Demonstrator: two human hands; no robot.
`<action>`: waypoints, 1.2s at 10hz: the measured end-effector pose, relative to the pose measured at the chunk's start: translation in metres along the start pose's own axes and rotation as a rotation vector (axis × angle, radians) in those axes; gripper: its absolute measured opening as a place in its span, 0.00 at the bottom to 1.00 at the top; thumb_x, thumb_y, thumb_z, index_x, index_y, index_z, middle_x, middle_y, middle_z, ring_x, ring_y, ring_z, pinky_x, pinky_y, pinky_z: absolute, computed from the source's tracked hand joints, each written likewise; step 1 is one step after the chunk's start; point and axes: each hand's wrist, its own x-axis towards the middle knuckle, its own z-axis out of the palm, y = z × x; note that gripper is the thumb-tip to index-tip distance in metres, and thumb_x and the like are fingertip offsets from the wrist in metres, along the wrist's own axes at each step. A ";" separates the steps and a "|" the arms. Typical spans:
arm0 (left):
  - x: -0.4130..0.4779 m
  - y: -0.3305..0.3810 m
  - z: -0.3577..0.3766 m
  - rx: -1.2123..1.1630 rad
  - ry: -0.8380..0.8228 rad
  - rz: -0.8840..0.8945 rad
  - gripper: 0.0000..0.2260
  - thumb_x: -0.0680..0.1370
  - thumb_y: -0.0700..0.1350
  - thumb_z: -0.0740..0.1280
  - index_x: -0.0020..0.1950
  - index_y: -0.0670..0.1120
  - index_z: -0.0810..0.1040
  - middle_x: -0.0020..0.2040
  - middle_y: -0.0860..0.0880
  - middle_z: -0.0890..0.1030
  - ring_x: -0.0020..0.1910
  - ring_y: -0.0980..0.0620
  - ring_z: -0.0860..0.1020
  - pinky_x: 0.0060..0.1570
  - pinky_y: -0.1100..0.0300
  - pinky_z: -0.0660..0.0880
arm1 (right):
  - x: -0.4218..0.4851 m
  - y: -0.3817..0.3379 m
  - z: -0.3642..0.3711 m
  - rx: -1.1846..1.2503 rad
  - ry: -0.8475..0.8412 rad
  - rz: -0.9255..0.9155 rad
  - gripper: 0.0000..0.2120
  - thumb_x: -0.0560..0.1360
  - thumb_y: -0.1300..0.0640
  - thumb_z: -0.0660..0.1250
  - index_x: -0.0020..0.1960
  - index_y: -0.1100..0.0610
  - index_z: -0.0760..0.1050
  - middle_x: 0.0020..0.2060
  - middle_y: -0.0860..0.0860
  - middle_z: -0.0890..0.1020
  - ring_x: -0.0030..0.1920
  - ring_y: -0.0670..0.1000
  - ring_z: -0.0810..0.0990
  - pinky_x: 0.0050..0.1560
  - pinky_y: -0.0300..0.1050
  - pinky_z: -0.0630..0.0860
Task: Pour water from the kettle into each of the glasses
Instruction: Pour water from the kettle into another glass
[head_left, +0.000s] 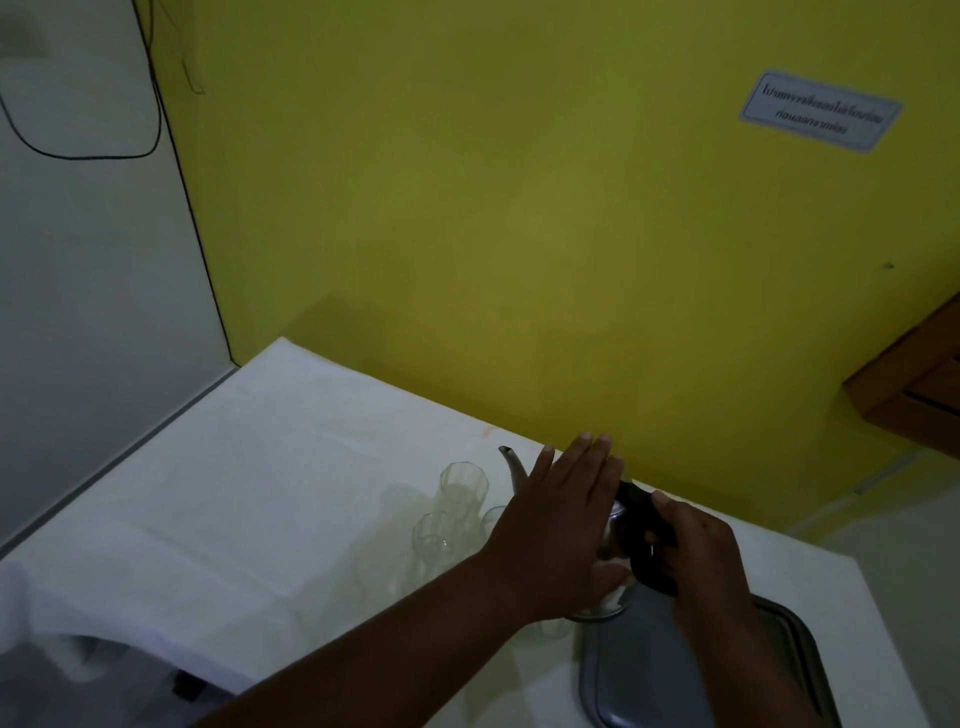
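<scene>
A metal kettle with a black handle stands on the white-covered table, its thin spout pointing up and left. My right hand is closed around the black handle. My left hand lies flat with spread fingers over the kettle's lid and body, hiding most of it. Clear glasses stand just left of the kettle: one farther back, one nearer, and a third partly hidden behind my left hand.
A grey metal tray lies at the table's near right. The white tablecloth meets a yellow wall behind. A wooden cabinet juts from the right. Dark objects sit at the bottom left edge.
</scene>
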 end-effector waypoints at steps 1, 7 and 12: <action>0.001 0.006 0.000 0.004 0.006 0.019 0.43 0.73 0.61 0.69 0.78 0.38 0.56 0.79 0.39 0.54 0.78 0.42 0.49 0.73 0.41 0.51 | -0.003 0.002 -0.007 0.030 0.004 0.002 0.19 0.76 0.58 0.63 0.27 0.55 0.80 0.30 0.57 0.78 0.36 0.59 0.76 0.40 0.52 0.70; -0.009 0.037 0.030 -0.153 -0.124 0.009 0.46 0.72 0.59 0.72 0.78 0.38 0.53 0.79 0.40 0.51 0.78 0.43 0.47 0.74 0.41 0.50 | -0.011 0.019 -0.053 -0.188 -0.018 -0.023 0.17 0.76 0.59 0.65 0.30 0.64 0.75 0.24 0.56 0.75 0.31 0.56 0.72 0.35 0.47 0.67; -0.004 0.039 0.048 -0.193 -0.077 -0.057 0.42 0.73 0.63 0.58 0.78 0.37 0.55 0.78 0.39 0.54 0.78 0.42 0.51 0.73 0.42 0.49 | 0.007 0.016 -0.055 -0.317 -0.040 -0.005 0.16 0.75 0.55 0.67 0.38 0.69 0.80 0.33 0.63 0.81 0.37 0.60 0.79 0.40 0.48 0.71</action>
